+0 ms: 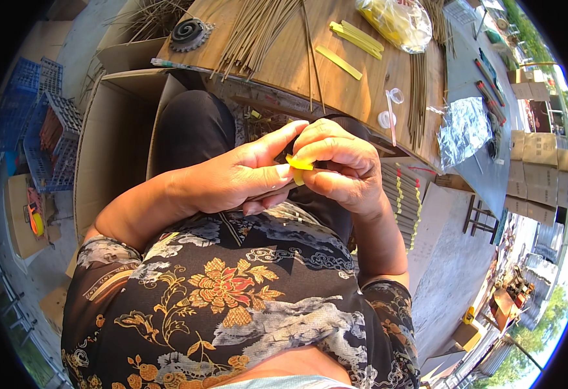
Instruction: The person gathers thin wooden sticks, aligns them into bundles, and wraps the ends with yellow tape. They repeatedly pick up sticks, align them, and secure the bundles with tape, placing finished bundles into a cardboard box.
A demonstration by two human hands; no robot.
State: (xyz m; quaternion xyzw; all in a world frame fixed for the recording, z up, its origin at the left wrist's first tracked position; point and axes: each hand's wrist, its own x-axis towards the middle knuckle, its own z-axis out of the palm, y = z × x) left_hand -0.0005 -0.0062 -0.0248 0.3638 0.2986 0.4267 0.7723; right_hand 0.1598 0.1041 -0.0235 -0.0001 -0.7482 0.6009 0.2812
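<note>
Both of my hands meet over my lap, in front of the table edge. My left hand (pixel 245 172) is closed around thin brown sticks (pixel 272 193), with its thumb laid along them. At the sticks' end is a folded yellow strip (pixel 302 163), which looks like paper or film. The fingertips of my right hand (pixel 343 162) pinch this strip, and my left thumb touches it too. The fingers hide how far the strip goes round the sticks. More flat yellow strips (pixel 356 40) lie on the wooden table (pixel 388 74) beyond.
Loose brown sticks (pixel 258 35) and a dark coil (pixel 189 34) lie on the table. A clear bag with yellow contents (pixel 397 23) stands farther back, crumpled foil (pixel 465 131) to the right. Yellow-banded sticks (pixel 402 204) rest beside my right arm; an open carton (pixel 118 142) stands at left.
</note>
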